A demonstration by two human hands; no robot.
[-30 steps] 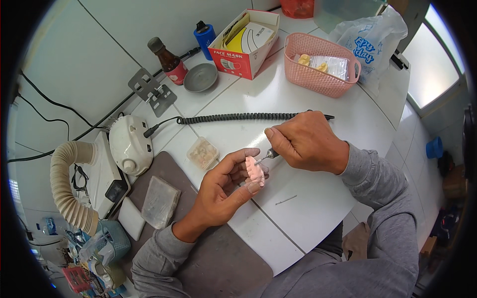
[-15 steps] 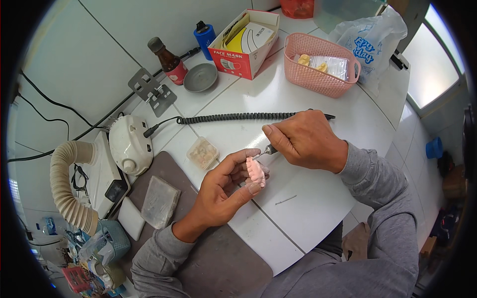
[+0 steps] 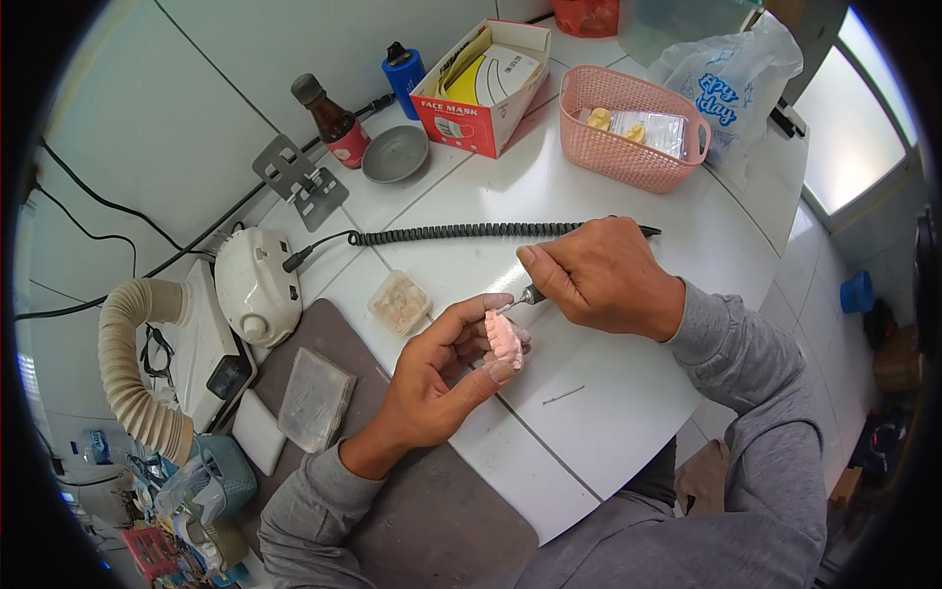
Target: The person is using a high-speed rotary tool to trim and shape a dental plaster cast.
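Between the thumb and fingers of my left hand (image 3: 437, 378) is a pink dental model (image 3: 503, 342) with a row of teeth. My right hand (image 3: 613, 278) is wrapped round a rotary handpiece (image 3: 533, 294), most of its body hidden in the fist. Its thin bit reaches the upper end of the model, close to my left fingertips; I cannot tell whether it touches. From behind my right hand a black coiled cord (image 3: 461, 233) runs left to a white control unit (image 3: 258, 285). A loose thin metal bit (image 3: 564, 395) lies on the white table below my hands.
A small clear box of pale pieces (image 3: 399, 302) stands left of the model. Behind are a pink basket (image 3: 628, 162), a face mask box (image 3: 481, 118), a grey dish (image 3: 395, 154) and a brown bottle (image 3: 339, 128). A ribbed hose (image 3: 132, 363) stands left, beside a dark mat (image 3: 422, 520).
Almost nothing differs. Both hands keep their places and grips, and the bit stays at the upper end of the dental model.
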